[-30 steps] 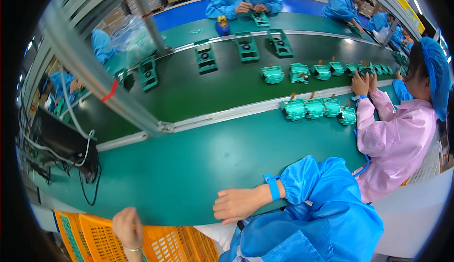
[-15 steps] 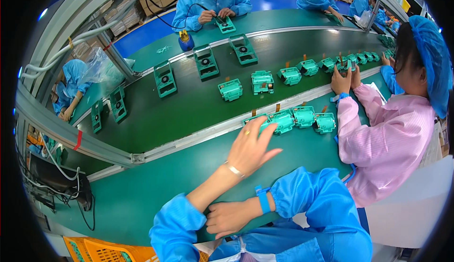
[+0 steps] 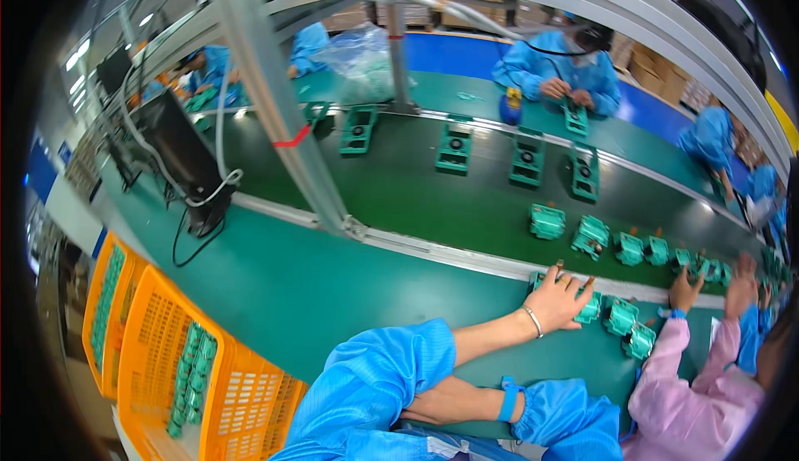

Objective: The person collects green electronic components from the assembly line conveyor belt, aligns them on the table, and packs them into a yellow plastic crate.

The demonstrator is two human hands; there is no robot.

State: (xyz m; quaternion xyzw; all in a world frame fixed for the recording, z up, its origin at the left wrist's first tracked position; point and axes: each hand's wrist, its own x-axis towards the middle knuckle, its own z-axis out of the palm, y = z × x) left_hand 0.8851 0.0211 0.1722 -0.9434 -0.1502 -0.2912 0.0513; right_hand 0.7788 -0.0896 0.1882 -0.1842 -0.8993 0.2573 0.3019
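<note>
My left hand, with a bracelet at its wrist, reaches forward over a row of green plastic housings by the conveyor's near rail. Its fingers are spread and touch or hover over the leftmost ones; which, I cannot tell. One housing shows beside its fingertips, and another is mostly covered by the hand. Farther right sit two more housings, one behind the other. My right hand lies low on the green bench under my left forearm, a blue strap round its wrist. The sleeve hides its fingers.
Green housings and open frames with round black parts stand on the conveyor. Orange crates with green parts are at lower left. A metal post and a black device rise nearby. A pink-sleeved co-worker works at right.
The view has swung left, bringing the orange crates into sight. My left hand stays over the left end of the housing row. My right hand's fingers are now hidden. The pink-sleeved co-worker's hands have moved apart.
</note>
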